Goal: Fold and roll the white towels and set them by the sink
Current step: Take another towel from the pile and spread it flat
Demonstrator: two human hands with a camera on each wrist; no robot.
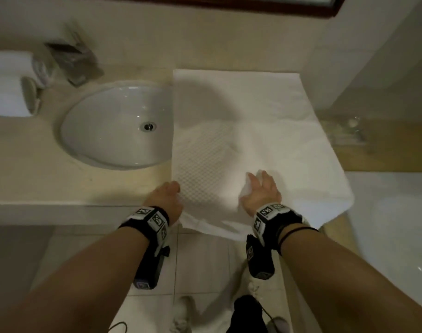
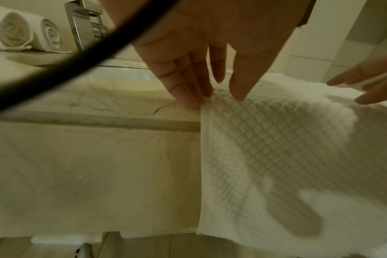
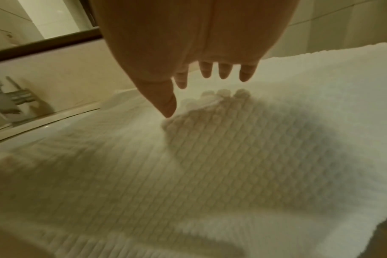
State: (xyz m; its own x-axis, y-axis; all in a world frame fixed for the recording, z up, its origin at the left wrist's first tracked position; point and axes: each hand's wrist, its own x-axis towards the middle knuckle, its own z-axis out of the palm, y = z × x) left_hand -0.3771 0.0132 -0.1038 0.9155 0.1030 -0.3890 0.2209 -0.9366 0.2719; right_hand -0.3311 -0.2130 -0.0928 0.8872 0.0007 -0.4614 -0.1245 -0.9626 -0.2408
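A white waffle-weave towel (image 1: 241, 104) lies spread on the counter to the right of the sink, and its near end hangs over the front edge. My left hand (image 1: 168, 193) is at the towel's left edge (image 2: 276, 148). Its straight fingers (image 2: 188, 90) lie beside the hem and the thumb rests on the cloth. My right hand (image 1: 260, 191) hovers just above the towel (image 3: 232, 165) near the front, with its fingers (image 3: 210, 69) spread and only the thumb tip touching a raised wrinkle. Two rolled white towels (image 2: 13, 33) lie left of the faucet.
An oval white sink (image 1: 113, 126) is set in the beige counter (image 1: 61, 183), with a chrome faucet (image 1: 70, 58) behind it. The rolled towels (image 1: 8, 82) sit at the far left. A wall corner (image 1: 373, 68) bounds the counter's right end. Tiled floor (image 1: 200, 260) lies below.
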